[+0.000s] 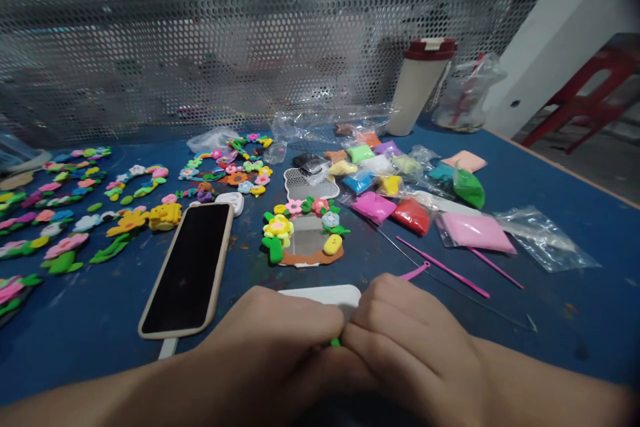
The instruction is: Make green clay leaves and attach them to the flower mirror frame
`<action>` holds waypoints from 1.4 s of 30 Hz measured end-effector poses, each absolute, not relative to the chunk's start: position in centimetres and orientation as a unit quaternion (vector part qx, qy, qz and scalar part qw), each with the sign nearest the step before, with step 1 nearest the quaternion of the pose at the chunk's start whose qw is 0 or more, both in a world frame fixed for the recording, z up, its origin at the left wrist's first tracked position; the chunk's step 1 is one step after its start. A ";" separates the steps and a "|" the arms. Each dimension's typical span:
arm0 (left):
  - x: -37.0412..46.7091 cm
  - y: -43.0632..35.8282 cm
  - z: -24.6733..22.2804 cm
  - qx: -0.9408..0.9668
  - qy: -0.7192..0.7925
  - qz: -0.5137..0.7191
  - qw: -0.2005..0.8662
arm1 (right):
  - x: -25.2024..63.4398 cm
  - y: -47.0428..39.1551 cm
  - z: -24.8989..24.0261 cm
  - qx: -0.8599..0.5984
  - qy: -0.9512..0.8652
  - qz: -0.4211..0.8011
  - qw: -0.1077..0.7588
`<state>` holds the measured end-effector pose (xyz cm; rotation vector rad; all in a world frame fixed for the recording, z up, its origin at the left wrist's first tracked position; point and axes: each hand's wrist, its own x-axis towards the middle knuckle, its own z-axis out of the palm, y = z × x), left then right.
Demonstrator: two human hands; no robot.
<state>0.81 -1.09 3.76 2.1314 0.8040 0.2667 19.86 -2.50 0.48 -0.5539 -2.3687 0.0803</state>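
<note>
Hands point(280, 330) point(415, 340) meet with curled fingers, pinching a bit of green clay point(335, 342) between them, above a white board point(320, 295). Beyond lies a flower-trimmed frame point(303, 258) on the blue desk point(560, 320), bagged clay point(375, 207) to its right.

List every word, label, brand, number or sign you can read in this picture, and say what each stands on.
No text can be read anywhere.
Phone: dark screen, no writing seen.
Tall cup: no lettering seen.
Coloured packets: no print legible; any there is too small or blurred.
</note>
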 end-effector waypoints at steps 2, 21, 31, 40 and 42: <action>0.4 -1.2 3.9 0.852 0.293 0.128 0.414 | 19.6 -2.8 0.9 -0.229 -0.906 0.050 0.353; 0.9 0.8 2.5 0.622 0.414 0.143 0.649 | 20.6 0.0 -0.6 -0.462 -0.637 0.422 0.450; 1.8 0.9 1.7 0.567 0.461 0.165 0.662 | 20.2 -1.0 -1.1 -0.509 -0.643 0.241 0.519; 1.7 0.1 1.9 0.646 0.469 0.052 0.600 | 19.6 -1.5 -1.7 -0.423 -0.800 0.252 0.343; 1.7 0.3 1.9 0.679 0.473 0.041 0.560 | 19.7 -1.4 -1.4 -0.381 -0.838 0.237 0.311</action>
